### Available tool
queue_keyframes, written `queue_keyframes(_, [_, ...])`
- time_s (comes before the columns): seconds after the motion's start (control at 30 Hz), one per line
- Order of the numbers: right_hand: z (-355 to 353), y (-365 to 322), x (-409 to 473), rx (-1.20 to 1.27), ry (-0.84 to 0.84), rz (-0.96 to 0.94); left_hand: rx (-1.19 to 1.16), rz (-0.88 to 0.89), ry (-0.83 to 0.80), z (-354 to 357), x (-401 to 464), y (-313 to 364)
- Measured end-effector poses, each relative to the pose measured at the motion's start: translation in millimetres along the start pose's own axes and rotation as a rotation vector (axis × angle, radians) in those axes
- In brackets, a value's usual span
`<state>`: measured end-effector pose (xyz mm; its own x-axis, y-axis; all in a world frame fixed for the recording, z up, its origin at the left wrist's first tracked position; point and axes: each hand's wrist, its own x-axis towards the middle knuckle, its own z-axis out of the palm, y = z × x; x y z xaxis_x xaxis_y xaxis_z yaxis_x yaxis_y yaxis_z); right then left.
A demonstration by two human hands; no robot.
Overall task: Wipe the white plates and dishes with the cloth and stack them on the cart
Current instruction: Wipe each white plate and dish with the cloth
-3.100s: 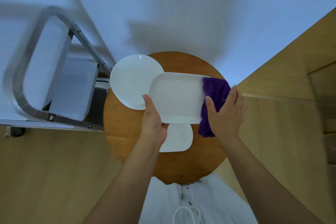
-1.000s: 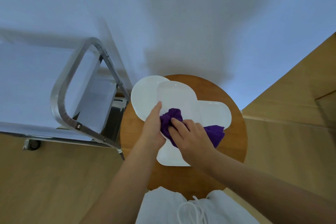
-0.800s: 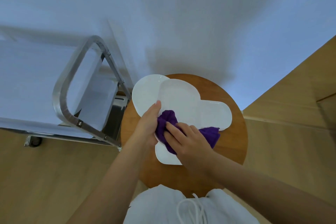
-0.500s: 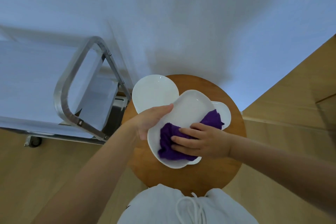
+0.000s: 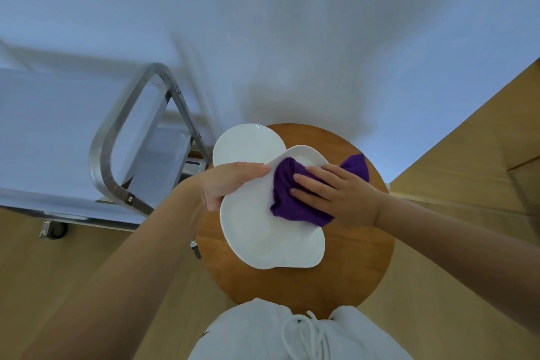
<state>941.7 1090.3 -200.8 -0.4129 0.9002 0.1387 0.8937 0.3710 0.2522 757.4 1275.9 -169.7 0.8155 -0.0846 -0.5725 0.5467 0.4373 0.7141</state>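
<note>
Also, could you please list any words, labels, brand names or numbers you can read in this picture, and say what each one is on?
None: no writing can be read.
The white dish, the round plate, the purple cloth, the cart and the round wooden table show no marks.

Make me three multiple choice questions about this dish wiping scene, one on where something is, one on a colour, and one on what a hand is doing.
1. Where does the metal cart stand?
A. Left of the round wooden table
B. Right of the table
C. On the table

2. What colour is the cloth?
A. Yellow
B. Purple
C. White

3. What is the left hand doing?
A. Hanging idle
B. Pressing the cloth
C. Gripping the rim of the white dish

Answers:
1 A, the cart's frame shows at the table's left edge.
2 B, the cloth is deep purple against the white dish.
3 C, its thumb lies over the dish rim, while the right hand presses the cloth into the dish.
</note>
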Motion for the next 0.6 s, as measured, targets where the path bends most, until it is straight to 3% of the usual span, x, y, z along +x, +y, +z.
queue_keyframes(0.17, [-10.9, -10.2, 6.3, 0.275, 0.119, 0.307, -0.282, 0.01, 0.19, -11.4, -4.5, -3.1])
queue_keyframes(0.27, [-23.1, -11.4, 10.4, 0.533, 0.043, 0.416, -0.478, 0.13, 0.221, -11.3, 1.8, -0.6])
queue_keyframes(0.37, [-30.7, -15.2, 13.0, 0.869, -0.094, 0.616, -0.624, 0.332, 0.337, -13.6, 13.1, 3.2])
queue_keyframes(0.43, [-37.2, -16.0, 15.3, 1.119, -0.187, 0.781, -0.676, 0.469, 0.322, -12.1, 15.6, 0.0])
queue_keyframes(0.5, [-43.3, -12.3, 15.7, 1.499, -0.153, 0.945, -0.668, 0.57, 0.285, -7.9, 14.2, -4.3])
queue_keyframes(0.6, [-46.8, -8.2, 13.2, 1.914, -0.069, 0.987, -0.638, 0.612, 0.289, -2.2, 13.8, -7.0])
